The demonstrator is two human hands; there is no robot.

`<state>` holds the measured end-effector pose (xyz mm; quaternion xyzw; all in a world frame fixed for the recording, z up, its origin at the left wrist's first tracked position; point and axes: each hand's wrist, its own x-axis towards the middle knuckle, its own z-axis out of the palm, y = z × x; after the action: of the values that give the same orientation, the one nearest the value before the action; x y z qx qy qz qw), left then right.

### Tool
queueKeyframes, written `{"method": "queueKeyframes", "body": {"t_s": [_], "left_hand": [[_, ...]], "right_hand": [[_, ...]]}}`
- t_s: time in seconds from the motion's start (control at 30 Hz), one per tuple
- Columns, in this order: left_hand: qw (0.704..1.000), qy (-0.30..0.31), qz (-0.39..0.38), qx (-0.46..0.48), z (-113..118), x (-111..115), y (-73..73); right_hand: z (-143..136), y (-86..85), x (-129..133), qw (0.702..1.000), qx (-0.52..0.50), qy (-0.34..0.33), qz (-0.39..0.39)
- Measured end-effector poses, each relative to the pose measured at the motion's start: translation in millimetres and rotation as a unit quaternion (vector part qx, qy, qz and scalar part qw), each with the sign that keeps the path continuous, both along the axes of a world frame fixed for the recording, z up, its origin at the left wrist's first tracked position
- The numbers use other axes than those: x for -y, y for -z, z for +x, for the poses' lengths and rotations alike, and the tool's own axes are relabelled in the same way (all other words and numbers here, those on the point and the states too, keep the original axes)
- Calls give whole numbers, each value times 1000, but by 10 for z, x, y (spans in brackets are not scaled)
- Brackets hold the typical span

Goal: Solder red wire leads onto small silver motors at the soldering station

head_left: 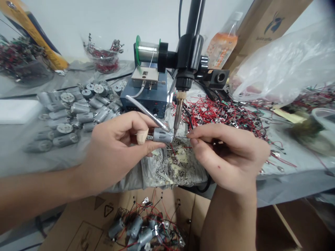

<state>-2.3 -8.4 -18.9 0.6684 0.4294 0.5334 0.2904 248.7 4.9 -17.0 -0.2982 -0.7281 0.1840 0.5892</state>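
Note:
My left hand (123, 143), with a tan wrap on one finger, is closed around a small grey electric motor (162, 135) lying sideways. The tip of an upright soldering iron (178, 113) is at the motor's right end; whether they touch I cannot tell. A flexible metal solder guide tube (146, 111) slants down to the same end. Between thumb and forefinger, my right hand (227, 153) pinches a thin wire (181, 137) that points left to the motor. Its other fingers are curled and partly hidden.
Loose motors (86, 108) pile up on the left. A heap of red and black wires (217, 115) lies right of the iron. Behind are a solder spool (148, 51) and a blue soldering unit (143, 94). Wired motors (141, 232) rest on cardboard below the table edge.

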Motion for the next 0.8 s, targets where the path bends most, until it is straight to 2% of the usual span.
{"method": "queueKeyframes", "body": {"t_s": [0.67, 0.8], "left_hand": [[1000, 19, -10, 5, 9, -11, -25], [999, 34, 13, 6, -8, -25, -10]], "right_hand": [[31, 31, -14, 1000, 13, -9, 2], [47, 43, 2, 1000, 13, -9, 3]]}}
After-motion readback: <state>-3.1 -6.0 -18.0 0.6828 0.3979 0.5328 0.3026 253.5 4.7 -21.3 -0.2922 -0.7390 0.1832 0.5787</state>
